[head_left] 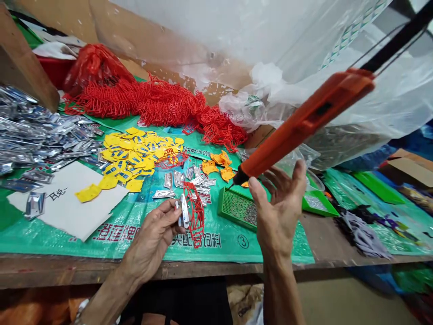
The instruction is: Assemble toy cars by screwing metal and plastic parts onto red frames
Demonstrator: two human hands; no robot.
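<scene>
My left hand pinches a small shiny silver part above the front of the bench. Right beside that part is a red lattice piece; I cannot tell whether the two are joined. My right hand is raised with its fingers apart and nothing in the palm. An orange electric screwdriver slants down just above and behind this hand, its bit near the corner of a green perforated tray of small screws. More silver parts and orange pieces lie beyond my left hand.
Yellow pieces are heaped behind a white card. Silver parts form a big pile at left. Red lattice pieces line the back. Clear plastic sheeting drapes behind the screwdriver. Another green tray stands at right.
</scene>
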